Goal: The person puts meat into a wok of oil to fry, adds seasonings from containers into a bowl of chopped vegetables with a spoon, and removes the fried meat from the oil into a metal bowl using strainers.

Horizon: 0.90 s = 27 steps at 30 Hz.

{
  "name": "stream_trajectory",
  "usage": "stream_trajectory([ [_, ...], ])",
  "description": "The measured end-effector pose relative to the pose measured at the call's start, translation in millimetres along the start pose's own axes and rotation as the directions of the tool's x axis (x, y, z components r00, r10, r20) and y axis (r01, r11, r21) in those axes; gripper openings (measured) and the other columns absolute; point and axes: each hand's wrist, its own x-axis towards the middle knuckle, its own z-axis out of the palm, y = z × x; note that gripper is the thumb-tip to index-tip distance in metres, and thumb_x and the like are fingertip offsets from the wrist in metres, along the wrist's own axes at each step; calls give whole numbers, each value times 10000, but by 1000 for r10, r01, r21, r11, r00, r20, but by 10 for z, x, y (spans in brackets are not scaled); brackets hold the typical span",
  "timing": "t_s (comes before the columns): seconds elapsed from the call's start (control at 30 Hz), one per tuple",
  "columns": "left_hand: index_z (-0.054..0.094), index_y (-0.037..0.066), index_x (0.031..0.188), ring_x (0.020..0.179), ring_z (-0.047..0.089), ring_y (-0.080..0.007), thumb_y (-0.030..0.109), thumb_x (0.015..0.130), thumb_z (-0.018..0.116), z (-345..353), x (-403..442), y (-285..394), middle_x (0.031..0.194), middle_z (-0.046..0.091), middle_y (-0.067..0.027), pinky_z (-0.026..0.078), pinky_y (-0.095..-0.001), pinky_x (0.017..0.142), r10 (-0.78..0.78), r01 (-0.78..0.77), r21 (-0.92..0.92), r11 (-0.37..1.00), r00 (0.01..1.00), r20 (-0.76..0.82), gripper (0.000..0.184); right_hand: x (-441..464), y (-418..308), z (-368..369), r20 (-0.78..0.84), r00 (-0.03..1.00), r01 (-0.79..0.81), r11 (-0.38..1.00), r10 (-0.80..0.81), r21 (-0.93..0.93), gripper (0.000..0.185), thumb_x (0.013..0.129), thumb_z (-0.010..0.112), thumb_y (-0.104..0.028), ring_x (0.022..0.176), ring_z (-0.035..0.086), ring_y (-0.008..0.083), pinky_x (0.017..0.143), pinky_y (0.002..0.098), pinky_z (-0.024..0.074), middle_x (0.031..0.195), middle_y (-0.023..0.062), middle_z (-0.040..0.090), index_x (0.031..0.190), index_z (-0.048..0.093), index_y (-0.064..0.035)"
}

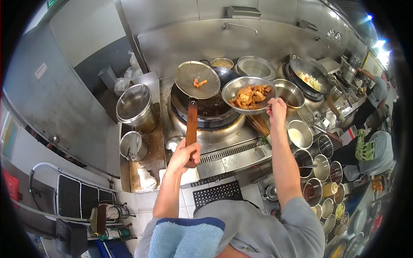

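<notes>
My left hand (184, 155) is wrapped round the wooden handle of a round mesh strainer (195, 88). A few small browned pieces (199, 82) lie in the strainer, which hangs over the far side of a dark wok (206, 112) on the burner. With fingers pinched on its rim, my right hand (277, 107) holds a steel bowl (231, 89) to the right of the strainer. Reddish-brown cooked meat pieces (251, 96) fill much of the bowl. The bowl partly covers the wok and a dark pan behind it.
Steel pots (137, 107) stand on the left counter beside a white cloth (146, 179). Another wok (307, 77) with pale chopped food sits at the right. Several seasoning pots (313, 189) line the right side. Two people (378, 96) stand at the far right.
</notes>
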Motion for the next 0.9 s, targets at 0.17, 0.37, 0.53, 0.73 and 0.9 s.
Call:
stream_trajectory([
  [0.17, 384, 15, 981, 406, 424, -104, 47, 857, 466, -309, -112, -200, 573, 424, -29, 371, -253, 374, 164, -122, 509, 852, 986, -40, 152, 48, 135, 256, 9, 999, 43, 999, -43, 20, 154, 707, 556, -32, 380, 468, 110, 327, 222, 375, 529, 30, 481, 635, 429, -80],
  [0.37, 373, 18, 1017, 448, 435, -92, 46, 868, 465, -487, -54, -400, 680, 446, -35, 406, -265, 394, 201, -167, 607, 777, 979, 12, 177, -37, 350, 484, -53, 998, 29, 997, -26, 65, 157, 708, 555, -39, 381, 462, 107, 327, 218, 349, 512, 33, 480, 623, 429, -79],
  [0.53, 385, 50, 990, 471, 400, -82, 32, 868, 466, -438, 75, -396, 686, 444, -17, 406, -265, 425, 51, -45, 198, 979, 998, -25, 147, -388, 238, 258, -76, 997, -7, 973, 25, 229, 167, 710, 548, -13, 386, 449, 99, 323, 218, 335, 530, 20, 462, 630, 423, -90],
  [0.73, 486, 37, 962, 449, 322, -38, -25, 789, 552, -419, 182, -537, 611, 416, 31, 247, -197, 390, -16, 15, -100, 995, 1000, -5, 196, -1390, -126, -693, -221, 973, 4, 961, 60, 277, 166, 692, 600, -55, 465, 407, 72, 368, 207, 318, 588, -33, 415, 658, 456, -130],
  [0.9, 474, -25, 1047, 518, 346, -61, 34, 859, 538, -563, 328, -867, 708, 452, -13, 317, -187, 426, 51, -41, -212, 977, 998, 44, 207, -2720, -567, -2186, -378, 924, 167, 944, -50, 285, 136, 681, 598, -61, 428, 429, 68, 329, 180, 249, 574, -18, 470, 652, 481, -124],
])
